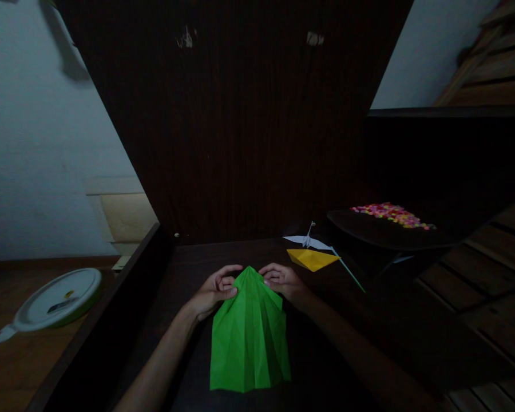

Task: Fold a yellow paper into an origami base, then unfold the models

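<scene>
A sheet of bright green paper [252, 337] with several lengthwise creases lies in front of me, narrowing to a point at its far end. My left hand [218, 289] grips its upper left edge, thumb on top and fingers curled. On the opposite side, my right hand [286, 283] pinches the upper right edge close to the tip. Beyond my right hand rest a yellow folded paper boat [312, 259] and a white paper crane [308, 241]. A thin pale green strip [347, 269] slants away beside the boat.
The dark wooden table [189, 269] has a raised edge [98, 320] on the left and a tall dark panel [249, 126] behind. Many small colourful pieces [392, 215] lie on a dark rounded shelf [369, 232] at right. A white round lid [60, 297] sits low at the left.
</scene>
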Demonstrator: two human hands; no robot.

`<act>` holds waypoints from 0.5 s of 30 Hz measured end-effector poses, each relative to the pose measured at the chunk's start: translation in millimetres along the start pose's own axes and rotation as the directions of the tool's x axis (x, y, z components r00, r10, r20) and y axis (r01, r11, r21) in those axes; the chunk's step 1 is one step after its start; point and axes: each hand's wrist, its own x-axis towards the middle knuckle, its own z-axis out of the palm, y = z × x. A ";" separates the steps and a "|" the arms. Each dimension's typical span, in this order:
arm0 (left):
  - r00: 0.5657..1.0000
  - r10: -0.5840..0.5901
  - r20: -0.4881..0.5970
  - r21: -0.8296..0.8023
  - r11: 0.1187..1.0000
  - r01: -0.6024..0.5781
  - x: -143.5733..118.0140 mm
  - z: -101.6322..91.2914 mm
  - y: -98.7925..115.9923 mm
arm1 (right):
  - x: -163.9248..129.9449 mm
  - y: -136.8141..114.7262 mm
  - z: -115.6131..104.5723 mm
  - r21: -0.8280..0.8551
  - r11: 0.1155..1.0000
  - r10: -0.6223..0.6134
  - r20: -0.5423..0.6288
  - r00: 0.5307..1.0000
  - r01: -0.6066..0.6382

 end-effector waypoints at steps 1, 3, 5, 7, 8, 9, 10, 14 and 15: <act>1.000 -0.006 -0.019 0.026 1.000 0.007 -0.4 -2.0 2.3 | 0.9 -0.4 -1.7 -0.040 0.999 -0.015 -0.011 1.000 0.015; 0.998 -0.023 -0.055 0.076 0.997 0.027 -1.4 -7.0 6.1 | 2.9 -1.6 -5.2 -0.108 0.994 -0.038 -0.021 0.999 0.035; 0.995 -0.053 -0.088 0.132 0.989 0.065 -2.6 -12.0 8.6 | 5.2 -2.3 -7.8 -0.185 0.981 -0.068 -0.028 0.997 0.062; 0.990 -0.093 -0.106 0.185 0.976 0.111 -4.0 -15.9 9.9 | 7.6 -2.3 -9.0 -0.271 0.958 -0.107 -0.034 0.994 0.094; 0.988 -0.110 -0.109 0.209 0.969 0.131 -4.8 -17.4 10.4 | 8.8 -2.1 -9.1 -0.313 0.944 -0.126 -0.034 0.991 0.109; 0.986 -0.124 -0.109 0.231 0.962 0.146 -5.6 -18.4 11.0 | 9.8 -1.9 -9.0 -0.353 0.928 -0.142 -0.032 0.989 0.122; 0.985 -0.133 -0.106 0.252 0.955 0.157 -6.3 -19.1 11.8 | 10.7 -2.0 -8.6 -0.396 0.909 -0.155 -0.023 0.988 0.133; 0.986 -0.138 -0.094 0.328 0.931 0.162 -8.3 -19.7 16.4 | 12.2 -7.6 -6.2 -0.523 0.835 -0.169 0.054 0.984 0.172; 0.986 -0.135 -0.092 0.344 0.926 0.159 -8.3 -19.7 17.4 | 12.2 -10.3 -5.7 -0.543 0.820 -0.168 0.075 0.983 0.182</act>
